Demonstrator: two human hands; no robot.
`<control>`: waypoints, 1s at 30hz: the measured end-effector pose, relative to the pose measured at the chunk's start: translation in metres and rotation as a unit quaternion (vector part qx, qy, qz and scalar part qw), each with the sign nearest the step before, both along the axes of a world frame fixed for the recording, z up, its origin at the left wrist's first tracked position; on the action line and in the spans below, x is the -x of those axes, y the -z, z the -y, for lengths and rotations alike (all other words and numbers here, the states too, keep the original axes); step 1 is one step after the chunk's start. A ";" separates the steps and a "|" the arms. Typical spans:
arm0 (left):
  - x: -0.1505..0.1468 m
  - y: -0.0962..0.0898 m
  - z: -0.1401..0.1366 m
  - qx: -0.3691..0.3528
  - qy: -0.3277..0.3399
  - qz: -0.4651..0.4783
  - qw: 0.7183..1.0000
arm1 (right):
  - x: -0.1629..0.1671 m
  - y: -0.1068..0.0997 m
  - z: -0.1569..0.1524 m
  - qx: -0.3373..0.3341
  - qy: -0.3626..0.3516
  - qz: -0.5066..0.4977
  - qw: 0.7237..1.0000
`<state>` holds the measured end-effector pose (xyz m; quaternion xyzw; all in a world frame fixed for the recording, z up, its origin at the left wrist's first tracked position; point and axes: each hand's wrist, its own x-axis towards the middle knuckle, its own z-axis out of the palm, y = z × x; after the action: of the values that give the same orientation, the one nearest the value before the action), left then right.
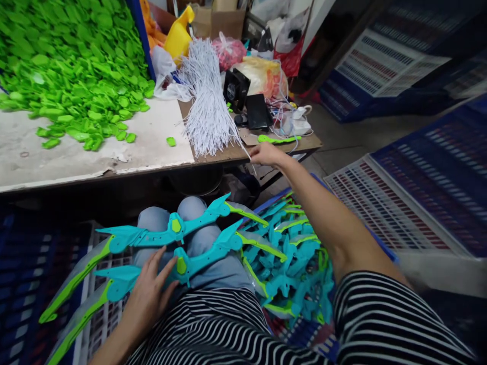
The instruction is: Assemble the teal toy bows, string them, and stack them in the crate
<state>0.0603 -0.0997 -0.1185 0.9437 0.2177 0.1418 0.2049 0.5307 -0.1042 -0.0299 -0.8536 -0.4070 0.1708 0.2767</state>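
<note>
Two teal toy bows with lime-green limbs lie side by side across my lap, the farther bow [203, 218] and the nearer bow [207, 256]. My left hand [150, 284] rests over the nearer bow's middle, its fingers spread and stretched out towards the farther one. Out at the table's front edge, my right hand [265, 153] pinches the end of a white string [243, 144]. That string runs from a thick bundle of white strings [207, 96] on the tabletop. Just beyond my right fingers lies a loose green limb piece [277, 139].
Many green plastic pieces [76, 96] spill across the table [152, 142] at left. A crate of teal bows [289, 253] stands at my right side. A small black fan [236, 87], bags and cables crowd the table's right end. Blue and white crates [426, 182] stack farther right.
</note>
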 end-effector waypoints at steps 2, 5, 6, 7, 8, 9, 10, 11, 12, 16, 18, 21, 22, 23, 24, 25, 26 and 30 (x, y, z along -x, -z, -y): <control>-0.008 -0.014 -0.002 0.014 0.001 0.027 1.000 | 0.017 0.004 0.052 0.019 0.032 -0.163 0.986; -0.031 -0.031 0.009 0.091 0.042 0.051 0.994 | 0.055 0.020 0.133 0.001 0.085 -0.302 0.950; -0.042 -0.035 0.016 0.133 0.064 0.047 0.988 | 0.069 0.026 0.158 -0.007 0.105 -0.324 0.940; -0.054 -0.038 0.025 0.181 0.088 0.036 0.979 | 0.084 0.033 0.181 -0.014 0.126 -0.337 0.933; -0.067 -0.039 0.035 0.232 0.112 0.017 0.966 | 0.098 0.040 0.202 -0.023 0.147 -0.340 0.928; -0.080 -0.039 0.045 0.283 0.136 -0.010 0.949 | 0.111 0.047 0.220 -0.034 0.168 -0.334 0.927; -0.094 -0.037 0.056 0.332 0.158 -0.043 0.929 | 0.124 0.054 0.237 -0.049 0.189 -0.316 0.928; -0.108 -0.034 0.067 0.379 0.175 -0.078 0.905 | 0.136 0.060 0.251 -0.065 0.210 -0.287 0.932; -0.122 -0.029 0.077 0.422 0.184 -0.111 0.881 | 0.146 0.065 0.262 -0.080 0.229 -0.248 0.938; -0.165 -0.002 0.112 0.556 0.111 -0.210 0.796 | 0.175 0.081 0.289 -0.082 0.248 -0.063 0.963; -0.179 0.012 0.124 0.611 0.040 -0.231 0.756 | 0.182 0.086 0.296 -0.075 0.229 0.008 0.970; -0.189 0.028 0.133 0.661 -0.022 -0.222 0.716 | 0.185 0.093 0.301 -0.075 0.210 0.058 0.973; -0.191 0.031 0.135 0.667 -0.029 -0.218 0.711 | 0.185 0.096 0.302 -0.076 0.206 0.066 0.973; -0.192 0.034 0.137 0.670 -0.031 -0.217 0.709 | 0.185 0.098 0.303 -0.077 0.203 0.071 0.974; -0.194 0.037 0.138 0.672 -0.033 -0.216 0.707 | 0.184 0.100 0.304 -0.079 0.199 0.076 0.974; -0.195 0.039 0.139 0.676 -0.035 -0.213 0.704 | 0.184 0.102 0.304 -0.081 0.195 0.083 0.974; -0.196 0.041 0.140 0.680 -0.038 -0.210 0.701 | 0.184 0.103 0.304 -0.082 0.190 0.091 0.974; -0.204 0.048 0.143 0.697 -0.040 -0.200 0.687 | 0.185 0.108 0.302 -0.088 0.140 0.131 0.977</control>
<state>0.2644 -0.2432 -0.1667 0.5252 0.3270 -0.2349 0.7497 0.3456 -0.4061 -0.1378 -0.8892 -0.3299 -0.0196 0.3164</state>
